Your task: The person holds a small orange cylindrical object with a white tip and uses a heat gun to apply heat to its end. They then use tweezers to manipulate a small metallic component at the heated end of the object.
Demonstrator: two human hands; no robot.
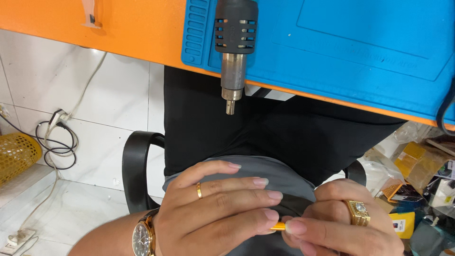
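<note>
The left hand [218, 208], wearing a gold ring and a wristwatch [143, 237], meets the right hand [341, 223] over the lap; both pinch a small yellow-orange piece [278, 226] between their fingertips, most of it hidden. Above, a hot-air gun [235, 42] lies on a blue mat [360, 52], its nozzle overhanging the edge of the orange bench [137, 28].

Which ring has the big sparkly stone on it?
The chunky gold ring on the right hand. The ring on the left hand is just a thin plain gold band.
</note>
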